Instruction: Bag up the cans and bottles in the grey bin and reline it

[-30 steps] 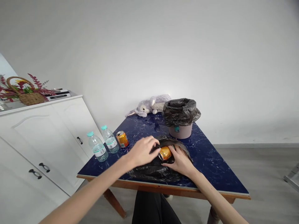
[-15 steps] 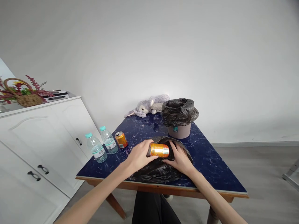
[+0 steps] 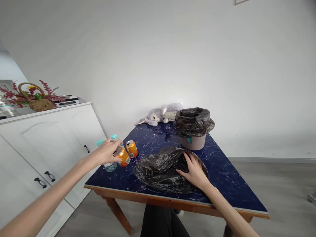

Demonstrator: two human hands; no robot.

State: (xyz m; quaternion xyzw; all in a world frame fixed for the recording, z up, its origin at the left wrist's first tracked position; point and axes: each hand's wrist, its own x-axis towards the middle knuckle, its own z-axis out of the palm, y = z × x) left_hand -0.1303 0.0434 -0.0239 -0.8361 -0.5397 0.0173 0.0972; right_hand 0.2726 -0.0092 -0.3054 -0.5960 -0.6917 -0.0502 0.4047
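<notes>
My left hand (image 3: 107, 152) is wrapped round an orange drink can (image 3: 123, 158), tilted, at the left side of the table. A second orange can (image 3: 132, 150) stands upright just behind it. Two clear water bottles with turquoise caps are partly hidden by this hand: the nearer bottle (image 3: 110, 167) and the farther bottle's cap (image 3: 114, 136). My right hand (image 3: 195, 171) rests in the mouth of a black plastic bag (image 3: 160, 174), fingers stretched out and apart against its inner side. The bag lies crumpled near the table's front edge.
A pinkish-grey bin (image 3: 195, 143) lined with a black bag stands at the back right of the blue table (image 3: 229, 184). Behind, a grey plush rabbit (image 3: 158, 115) lies by the wall. At left is a white cabinet (image 3: 49, 141) with a flower basket (image 3: 41, 105).
My left hand has carried the orange can from above the black bag leftward to beside the bottles and the other can. The right hand stays in the bag's mouth. The view has shifted slightly.
</notes>
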